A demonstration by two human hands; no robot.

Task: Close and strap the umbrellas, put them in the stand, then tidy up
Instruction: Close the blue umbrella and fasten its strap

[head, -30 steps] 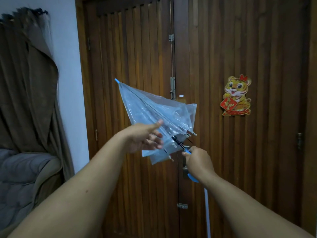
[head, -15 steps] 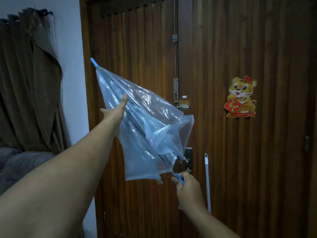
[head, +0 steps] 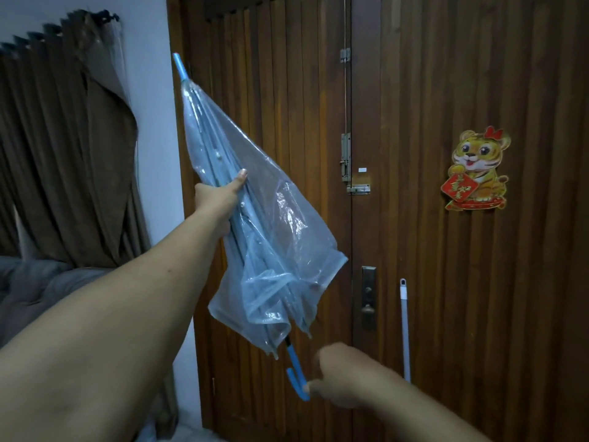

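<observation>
Clear umbrella (head: 255, 224) raised steeper, left hand (head: 220, 199) grasping canopy, right hand (head: 338, 378) seemingly off handle.

The umbrella (head: 255, 224) had a clear plastic canopy, folded down but loose and unstrapped, its folds billowing out to the right. It was held aloft on a slant before the wooden door, blue tip (head: 180, 67) pointing up and left, blue hooked handle (head: 295, 373) at the lower end
</observation>
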